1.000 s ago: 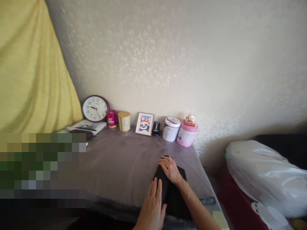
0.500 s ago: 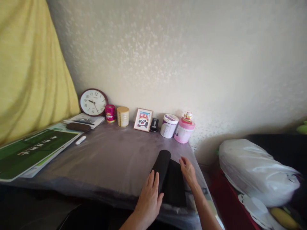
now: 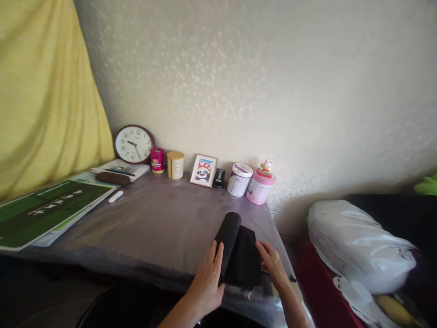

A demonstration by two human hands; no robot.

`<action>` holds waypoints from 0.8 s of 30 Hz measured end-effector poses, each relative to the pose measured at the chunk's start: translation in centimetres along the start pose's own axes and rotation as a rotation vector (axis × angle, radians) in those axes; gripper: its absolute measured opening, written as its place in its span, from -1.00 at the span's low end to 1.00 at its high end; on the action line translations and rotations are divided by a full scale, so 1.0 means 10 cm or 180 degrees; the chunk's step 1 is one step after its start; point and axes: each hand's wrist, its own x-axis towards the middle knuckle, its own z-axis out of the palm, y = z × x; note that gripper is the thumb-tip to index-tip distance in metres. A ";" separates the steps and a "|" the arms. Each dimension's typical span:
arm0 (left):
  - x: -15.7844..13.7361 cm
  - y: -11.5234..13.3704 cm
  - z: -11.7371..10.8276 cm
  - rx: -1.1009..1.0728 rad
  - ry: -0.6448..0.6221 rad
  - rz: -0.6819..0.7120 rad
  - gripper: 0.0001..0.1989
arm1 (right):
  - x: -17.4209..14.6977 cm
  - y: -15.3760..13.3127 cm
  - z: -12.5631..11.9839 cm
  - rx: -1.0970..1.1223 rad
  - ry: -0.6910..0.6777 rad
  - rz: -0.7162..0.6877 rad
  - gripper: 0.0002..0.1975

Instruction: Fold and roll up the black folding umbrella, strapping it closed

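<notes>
A black, partly rolled sheet (image 3: 244,259) lies near the front right corner of the table; whether it is cloth or a mat I cannot tell. Its rolled part (image 3: 229,232) forms a thick tube on the left, and a flat part extends to the right. My left hand (image 3: 209,278) rests with stretched, slightly spread fingers against the near left side of the roll. At the flat part's right edge, my right hand (image 3: 271,262) has its fingers bent and closed on the edge; the fingertips are partly hidden.
Along the wall stand a clock (image 3: 134,144), a pink can (image 3: 157,160), a yellow-lidded can (image 3: 175,165), a framed panda picture (image 3: 204,170) and two tubs (image 3: 240,181). Green boards (image 3: 51,209) and a white object (image 3: 116,197) lie left. A white bag (image 3: 358,246) sits right of the table.
My right hand has come down from above the sheet's far right corner to its right edge and closed there. My left hand has slid slightly down and left along the roll.
</notes>
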 end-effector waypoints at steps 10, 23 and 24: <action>0.00 0.03 -0.01 -0.0063 -0.0012 -0.0172 -0.09 | 0.04 -0.28 0.27 0.0618 -0.0623 -0.0655 -0.62; 0.03 0.06 -0.01 0.0330 -0.0061 -0.0188 -0.12 | 0.20 -0.53 0.83 0.0222 -0.0422 -0.0906 -0.60; 0.03 0.06 -0.01 0.0336 -0.0079 -0.0188 -0.13 | 0.22 -0.52 0.85 0.0107 -0.0387 -0.0926 -0.59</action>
